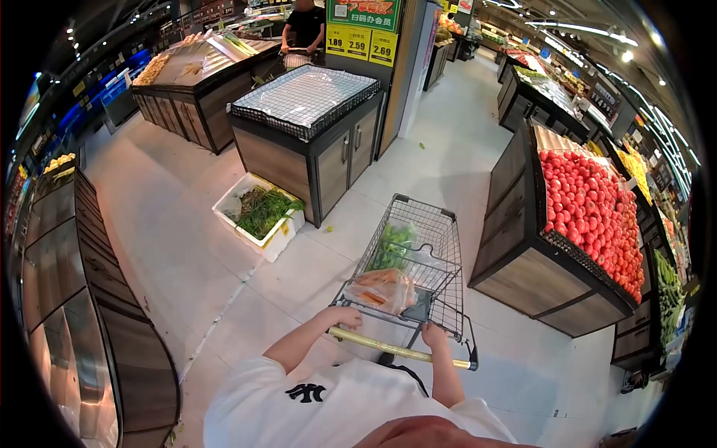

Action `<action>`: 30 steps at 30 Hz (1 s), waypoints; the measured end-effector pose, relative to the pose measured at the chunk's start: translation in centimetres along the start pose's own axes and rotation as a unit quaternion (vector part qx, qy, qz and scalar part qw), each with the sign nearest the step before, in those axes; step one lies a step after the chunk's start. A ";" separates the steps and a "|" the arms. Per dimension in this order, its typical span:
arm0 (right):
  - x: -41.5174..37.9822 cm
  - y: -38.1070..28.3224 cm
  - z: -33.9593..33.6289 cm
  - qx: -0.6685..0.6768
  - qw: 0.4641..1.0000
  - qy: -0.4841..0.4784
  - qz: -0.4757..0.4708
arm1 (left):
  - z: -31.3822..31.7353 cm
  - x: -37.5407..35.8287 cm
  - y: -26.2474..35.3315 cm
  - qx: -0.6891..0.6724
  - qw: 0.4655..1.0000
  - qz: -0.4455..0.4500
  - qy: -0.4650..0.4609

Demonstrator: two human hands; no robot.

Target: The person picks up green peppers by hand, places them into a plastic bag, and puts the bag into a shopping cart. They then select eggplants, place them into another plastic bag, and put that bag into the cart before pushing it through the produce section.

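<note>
A wire shopping cart (450, 257) stands in front of me, its yellow handle bar (388, 348) nearest my body. My left hand (345, 319) is closed at the left end of the bar, fingers curled. Toward the right end, my right hand (434, 336) is closed at the cart's rear edge, with its wrist over the bar. Inside the cart, a clear plastic bag with orange items (382, 290) lies close to the hands. Beyond it lies a bag of green vegetables (393, 245).
A white foam box (278, 243) of leafy greens sits on the floor, left of the cart, beside a wire-topped display stand (287, 163). A stand of red produce (590, 209) rises at right. Dark shelving (123, 321) curves along the left. Another person (305, 28) stands behind a cart farther off.
</note>
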State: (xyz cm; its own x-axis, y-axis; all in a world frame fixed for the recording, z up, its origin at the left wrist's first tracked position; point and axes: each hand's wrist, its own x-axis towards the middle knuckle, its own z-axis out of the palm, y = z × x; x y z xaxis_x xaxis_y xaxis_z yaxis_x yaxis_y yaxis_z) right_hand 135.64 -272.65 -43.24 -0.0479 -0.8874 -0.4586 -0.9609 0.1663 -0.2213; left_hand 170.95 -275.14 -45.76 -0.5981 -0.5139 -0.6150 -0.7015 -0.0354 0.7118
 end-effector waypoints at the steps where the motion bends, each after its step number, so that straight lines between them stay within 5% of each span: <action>1: 0.1 -0.5 0.3 0.002 1.000 0.013 -0.014 | -0.4 0.1 -0.7 -0.043 0.999 -0.015 -0.003; 5: 4.3 -1.1 0.2 0.115 0.980 -0.122 -0.103 | -1.9 2.4 -5.2 -0.050 0.998 0.020 -0.045; 9: 7.8 -1.5 -2.0 0.331 0.891 -0.309 -0.035 | -3.5 0.3 -1.3 0.047 0.996 -0.069 -0.012; 17: 15.9 1.9 -8.5 0.383 0.751 -0.538 -0.014 | -6.0 4.3 0.5 0.094 0.980 -0.174 0.012; 28: 26.0 10.3 -11.6 0.535 0.661 -0.526 -0.006 | -9.0 14.7 1.6 0.112 0.981 -0.158 -0.025; 30: 27.8 11.2 -10.4 0.513 0.752 -0.413 -0.019 | -9.4 15.9 2.3 0.181 0.976 -0.117 -0.039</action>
State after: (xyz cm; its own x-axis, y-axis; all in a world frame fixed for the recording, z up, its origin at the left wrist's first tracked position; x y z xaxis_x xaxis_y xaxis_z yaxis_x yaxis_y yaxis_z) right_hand 120.70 -299.96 -49.50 0.5675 -0.4007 -0.7193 -0.2208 0.7675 -0.6018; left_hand 163.47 -291.44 -50.67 -0.4237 -0.4602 -0.7802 -0.9045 0.1692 0.3914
